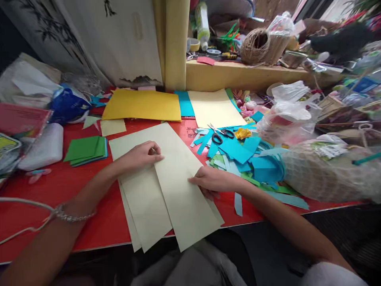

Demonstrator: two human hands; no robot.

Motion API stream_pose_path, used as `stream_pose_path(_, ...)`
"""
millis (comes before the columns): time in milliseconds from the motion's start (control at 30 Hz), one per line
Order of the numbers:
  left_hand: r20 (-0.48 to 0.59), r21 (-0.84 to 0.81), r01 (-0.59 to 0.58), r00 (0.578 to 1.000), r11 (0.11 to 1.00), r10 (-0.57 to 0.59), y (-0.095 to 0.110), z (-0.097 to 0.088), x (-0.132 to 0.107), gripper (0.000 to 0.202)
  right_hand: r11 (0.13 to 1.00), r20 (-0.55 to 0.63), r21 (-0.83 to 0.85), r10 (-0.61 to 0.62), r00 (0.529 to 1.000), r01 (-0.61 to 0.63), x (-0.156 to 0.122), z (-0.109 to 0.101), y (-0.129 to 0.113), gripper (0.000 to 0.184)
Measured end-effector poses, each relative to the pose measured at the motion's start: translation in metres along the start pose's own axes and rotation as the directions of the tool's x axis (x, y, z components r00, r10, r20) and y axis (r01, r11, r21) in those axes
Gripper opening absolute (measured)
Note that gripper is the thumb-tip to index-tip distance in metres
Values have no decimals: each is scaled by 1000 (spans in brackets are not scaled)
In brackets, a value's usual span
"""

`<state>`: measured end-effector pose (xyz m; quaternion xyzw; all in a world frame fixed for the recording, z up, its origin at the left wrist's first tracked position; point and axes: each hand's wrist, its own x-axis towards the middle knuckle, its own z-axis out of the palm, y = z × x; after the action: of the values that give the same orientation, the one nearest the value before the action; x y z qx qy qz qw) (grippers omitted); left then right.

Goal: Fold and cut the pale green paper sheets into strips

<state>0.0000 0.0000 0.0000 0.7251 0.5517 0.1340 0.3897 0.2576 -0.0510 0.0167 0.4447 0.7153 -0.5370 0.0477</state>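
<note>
Several pale cream sheets of paper (184, 198) lie fanned out on the red table, their lower ends reaching past its front edge. My left hand (139, 157) is closed, thumb against the fingers, at the left edge of the top sheet. At the sheet's right edge, my right hand (211, 180) grips the paper, thumb on top and fingers curled underneath. Other pale sheets (144, 206) show under the top one on the left. Black-handled scissors (218, 137) rest with blades apart on blue paper scraps (238, 150), to the right beyond my right hand.
A stack of green paper squares (86, 150) sits left of the sheets. Yellow paper (143, 105) and a cream sheet (216, 107) lie at the back. Plastic bags (293, 103) and netting-wrapped material (324, 171) crowd the right. A twine roll (254, 45) stands on the ledge.
</note>
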Motion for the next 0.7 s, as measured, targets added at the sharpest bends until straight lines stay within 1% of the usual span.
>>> stream_pose_path(33, 17, -51, -12, 1000, 999, 13, 0, 0, 0, 33, 1000, 50, -7, 10, 999, -10, 0, 1, 0, 53)
stream_pose_path(67, 23, -95, -25, 999, 995, 27, 1, 0, 0, 33, 1000, 63, -20, 14, 998, -13, 0, 1, 0, 54)
stream_pose_path(100, 21, -132, -38, 999, 991, 41, 2, 0, 0, 33, 999, 38, -39, 10, 999, -8, 0, 1, 0, 54)
stream_pose_path(133, 9, -161, -52, 999, 986, 54, 3, -1, -1, 33, 998, -24, -65, -4, 1000, 2, 1, 0, 0, 54)
stream_pose_path(167, -18, -181, -69, 998, 981, 67, 4, -2, -1, 33, 993, -124, -120, -33, 992, 18, 2, -2, 1, 54)
stream_pose_path(200, -50, -193, -84, 996, 978, 76, 5, -2, -2, 33, 985, -270, -172, -75, 960, 28, 3, -5, 2, 52)
stream_pose_path(233, -84, -203, -100, 993, 974, 84, 7, -3, -3, 32, 977, -437, -209, -124, 891, 34, 5, -8, 3, 48)
stream_pose_path(267, -117, -218, -120, 988, 968, 97, 8, -4, -5, 31, 975, -586, -215, -168, 792, 48, 6, -12, 5, 43)
stream_pose_path(300, -147, -236, -143, 983, 961, 111, 10, -5, -6, 30, 979, -687, -186, -191, 702, 84, 8, -15, 7, 40)
stream_pose_path(333, -178, -253, -167, 976, 953, 124, 12, -5, -7, 29, 982, -735, -121, -186, 652, 143, 10, -18, 8, 44)
stream_pose_path(367, -209, -268, -191, 968, 944, 136, 13, -5, -8, 28, 977, -736, -28, -163, 657, 212, 12, -20, 10, 49)
stream_pose_path(400, -243, -281, -215, 959, 936, 147, 15, -4, -9, 28, 960, -701, 80, -137, 700, 269, 14, -21, 11, 52)
stream_pose_path(467, -310, -308, -265, 936, 914, 167, 18, -1, -10, 26, 906, -585, 278, -103, 804, 319, 17, -18, 12, 49)
stream_pose_path(500, -343, -323, -289, 923, 901, 173, 19, 0, -11, 26, 879, -539, 346, -101, 836, 329, 18, -16, 11, 44)
stream_pose_path(533, -377, -338, -312, 909, 888, 176, 21, 2, -12, 25, 851, -511, 393, -113, 852, 348, 18, -13, 10, 40)
stream_pose_path(600, -431, -368, -349, 885, 862, 174, 24, 5, -13, 25, 781, -495, 462, -166, 853, 421, 19, -7, 7, 31)
stream_pose_path(700, -446, -405, -361, 880, 840, 163, 28, 8, -16, 29, 665, -533, 540, -204, 821, 516, 17, -2, 5, 25)
